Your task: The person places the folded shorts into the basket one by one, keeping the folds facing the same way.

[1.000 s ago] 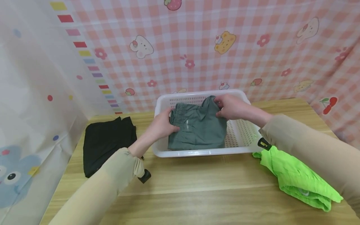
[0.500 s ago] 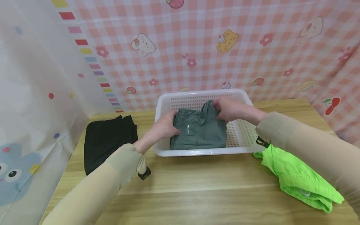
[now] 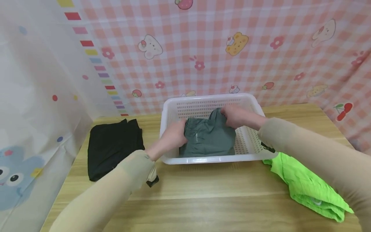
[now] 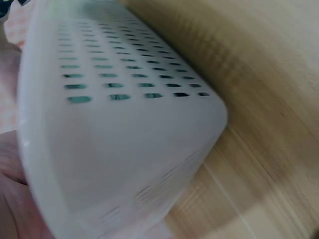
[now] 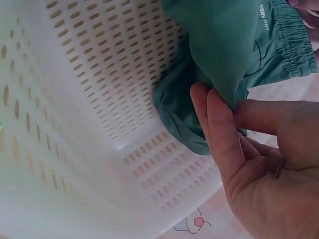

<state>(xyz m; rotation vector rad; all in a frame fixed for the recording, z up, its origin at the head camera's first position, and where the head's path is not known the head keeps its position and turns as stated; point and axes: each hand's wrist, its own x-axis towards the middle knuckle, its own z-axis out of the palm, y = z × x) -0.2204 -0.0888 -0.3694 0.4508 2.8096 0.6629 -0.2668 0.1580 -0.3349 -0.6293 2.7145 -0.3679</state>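
Observation:
Folded grey-green shorts (image 3: 213, 138) with an elastic waistband and small white print lie within the white plastic basket (image 3: 203, 159). At the waistband end, my left hand (image 3: 175, 133) grips the shorts' left edge. My right hand (image 3: 236, 116) pinches the upper right part, lifting that cloth into a peak. The right wrist view shows the thumb and fingertips (image 5: 218, 107) closed on a fold, with more cloth hanging below toward the slotted floor. In the left wrist view, the basket's outer wall (image 4: 114, 129) fills the middle, and only part of the left hand (image 4: 17, 199) shows.
Folded black cloth (image 3: 113, 148) lies on the wooden table (image 3: 203, 199) left of the basket, partly behind the left sleeve. A bright green garment (image 3: 307, 183) lies at the right under the right forearm. A pink checked curtain (image 3: 179, 64) hangs right behind the basket.
Both hands have moved down into the basket with the shorts, which now sit lower and slightly further right. The black and bright green cloths have stayed in place.

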